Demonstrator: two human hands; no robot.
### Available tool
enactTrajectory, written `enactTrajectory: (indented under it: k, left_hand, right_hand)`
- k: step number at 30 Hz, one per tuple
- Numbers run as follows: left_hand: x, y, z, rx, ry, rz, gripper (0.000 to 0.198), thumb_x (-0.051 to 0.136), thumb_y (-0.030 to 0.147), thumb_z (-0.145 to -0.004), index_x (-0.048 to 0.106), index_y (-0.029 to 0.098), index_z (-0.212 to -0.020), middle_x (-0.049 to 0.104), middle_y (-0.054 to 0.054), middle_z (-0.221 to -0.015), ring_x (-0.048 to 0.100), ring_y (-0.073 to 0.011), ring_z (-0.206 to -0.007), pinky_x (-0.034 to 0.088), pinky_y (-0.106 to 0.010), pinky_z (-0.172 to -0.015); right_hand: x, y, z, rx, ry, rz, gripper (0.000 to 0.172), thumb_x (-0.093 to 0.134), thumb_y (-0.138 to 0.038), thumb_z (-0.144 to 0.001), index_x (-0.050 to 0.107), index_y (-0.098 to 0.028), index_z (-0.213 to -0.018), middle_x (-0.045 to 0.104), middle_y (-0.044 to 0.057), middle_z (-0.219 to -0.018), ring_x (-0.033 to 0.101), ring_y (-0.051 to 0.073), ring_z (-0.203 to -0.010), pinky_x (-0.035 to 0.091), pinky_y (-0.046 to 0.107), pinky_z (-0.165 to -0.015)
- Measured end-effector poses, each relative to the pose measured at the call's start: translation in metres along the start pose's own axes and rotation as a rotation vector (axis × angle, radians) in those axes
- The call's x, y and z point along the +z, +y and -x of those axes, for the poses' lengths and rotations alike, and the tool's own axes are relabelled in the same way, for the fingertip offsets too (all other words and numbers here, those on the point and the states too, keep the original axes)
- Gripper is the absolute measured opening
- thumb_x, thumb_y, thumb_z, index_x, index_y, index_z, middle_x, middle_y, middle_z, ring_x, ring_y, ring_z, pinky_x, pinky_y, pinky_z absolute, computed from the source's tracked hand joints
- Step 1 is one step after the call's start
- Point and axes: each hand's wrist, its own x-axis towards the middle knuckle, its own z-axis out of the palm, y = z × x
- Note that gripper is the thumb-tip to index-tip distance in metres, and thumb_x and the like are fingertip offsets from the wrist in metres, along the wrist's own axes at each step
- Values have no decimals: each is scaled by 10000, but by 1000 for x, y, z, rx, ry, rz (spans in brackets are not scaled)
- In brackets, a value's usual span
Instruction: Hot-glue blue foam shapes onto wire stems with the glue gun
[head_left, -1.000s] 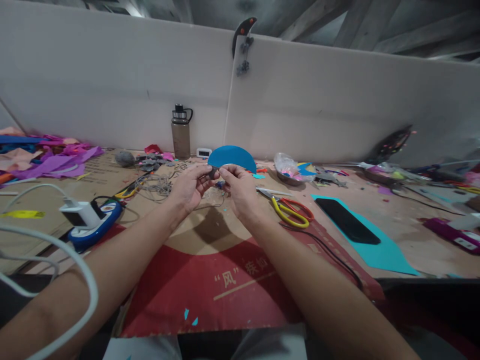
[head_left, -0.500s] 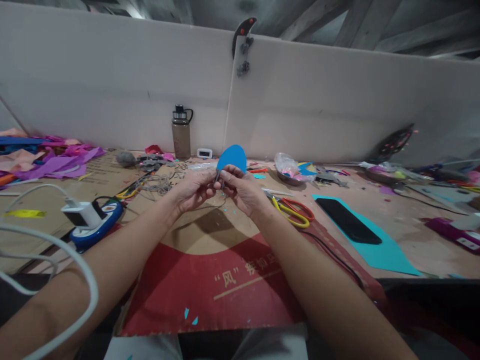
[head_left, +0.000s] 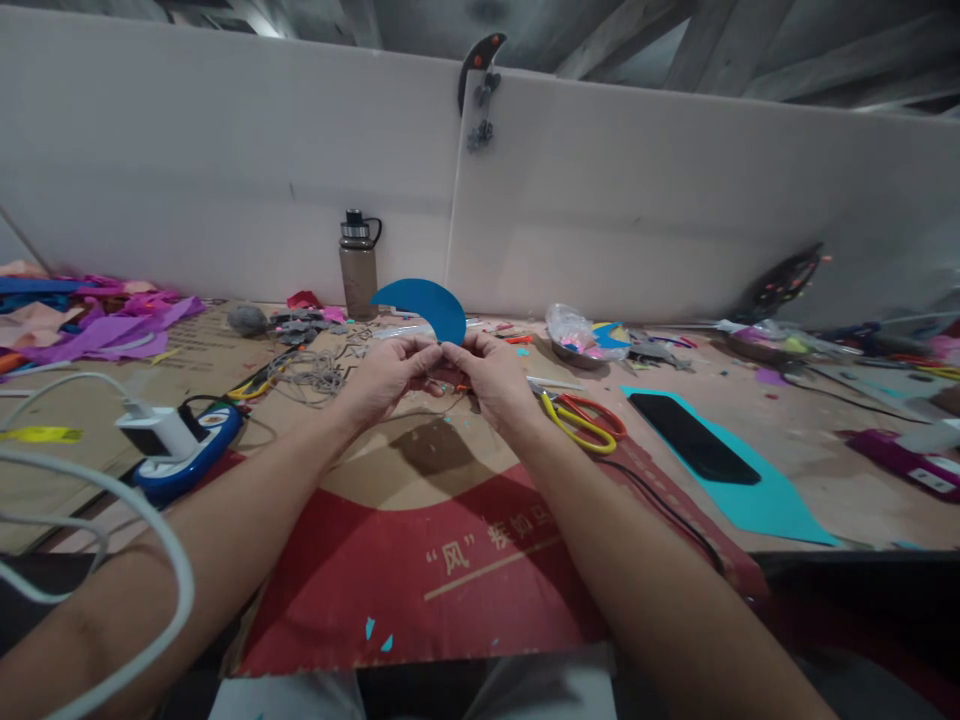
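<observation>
A blue crescent-shaped piece stands up above my fingertips, its curved tip pointing left. My left hand pinches its lower end from the left. From the right, my right hand holds the same end, with the fingers of both hands nearly touching. The hands are raised over a red and tan cardboard sheet. Just right of my right hand lie scissors with yellow and red handles.
A bottle stands at the back against a white panel. Left are a blue power strip, a white cable and coloured scraps. Right, a black phone rests on a turquoise sheet; a bowl sits behind.
The blue piece has turned between my fingers, so that its crescent shape now shows and its tip reaches left. My hands have stayed close together around its lower end.
</observation>
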Motion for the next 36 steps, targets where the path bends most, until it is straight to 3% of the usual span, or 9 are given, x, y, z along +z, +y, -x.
enactTrajectory:
  k: [5, 8, 12, 16, 19, 21, 25, 36]
  left_hand:
    - [-2, 1, 2, 41, 98, -110, 287, 711, 354, -716, 629, 119, -858, 701, -98, -822, 689, -185, -716, 508, -222, -523]
    - [-3, 3, 2, 83, 179, -166, 253, 699, 342, -713, 645, 131, -842, 693, -79, -842, 663, -155, -691, 449, -187, -447]
    - [-5, 4, 1, 107, 287, -268, 176, 689, 305, -714, 676, 139, -773, 661, -29, -762, 494, -42, -487, 335, -151, -381]
    - [-4, 5, 0, 17, 287, -287, 133, 687, 247, -714, 665, 120, -746, 656, -25, -724, 360, -6, -374, 278, -166, -343]
    - [0, 5, 0, -33, 288, -230, 84, 676, 184, -722, 657, 106, -744, 667, -45, -753, 480, -30, -451, 382, -163, -422]
    - [3, 6, 0, -41, 305, -126, 40, 669, 126, -719, 639, 100, -718, 656, -44, -740, 588, -70, -587, 487, -191, -580]
    - [8, 6, 1, -41, 317, 24, 79, 662, 55, -704, 603, 95, -672, 632, -25, -695, 633, -96, -668, 517, -285, -807]
    - [11, 13, 2, -21, 257, 72, 92, 712, 148, -633, 635, 108, -665, 636, -22, -701, 618, -114, -681, 523, -292, -766]
  right_hand:
    - [1, -2, 1, -37, -55, 11, 253, 692, -353, -673, 602, -187, -840, 626, 0, -783, 562, 96, -667, 462, 236, -605]
    - [3, -2, 2, -77, 16, 60, 273, 662, -308, -695, 550, -210, -925, 590, -28, -742, 521, 78, -611, 406, 208, -535]
    - [3, -1, 3, -118, 90, 140, 263, 635, -282, -721, 499, -212, -935, 559, -41, -725, 515, 74, -613, 404, 209, -546]
    - [1, -3, 5, -184, 117, 199, 255, 616, -251, -734, 464, -212, -936, 570, -32, -755, 558, 91, -668, 456, 245, -635]
    - [0, -4, 5, -224, 135, 240, 252, 613, -247, -738, 450, -214, -927, 569, -24, -781, 568, 98, -693, 468, 260, -672]
    - [0, -4, 6, -239, 134, 262, 239, 609, -245, -741, 449, -212, -915, 568, -14, -804, 572, 101, -717, 469, 265, -695]
    - [1, -4, 7, -233, 120, 297, 209, 596, -233, -743, 448, -214, -890, 564, -10, -801, 569, 104, -710, 464, 266, -697]
    - [-1, -10, 9, -294, 79, 475, 57, 558, -247, -764, 567, -192, -749, 588, 8, -725, 506, 123, -647, 413, 281, -657]
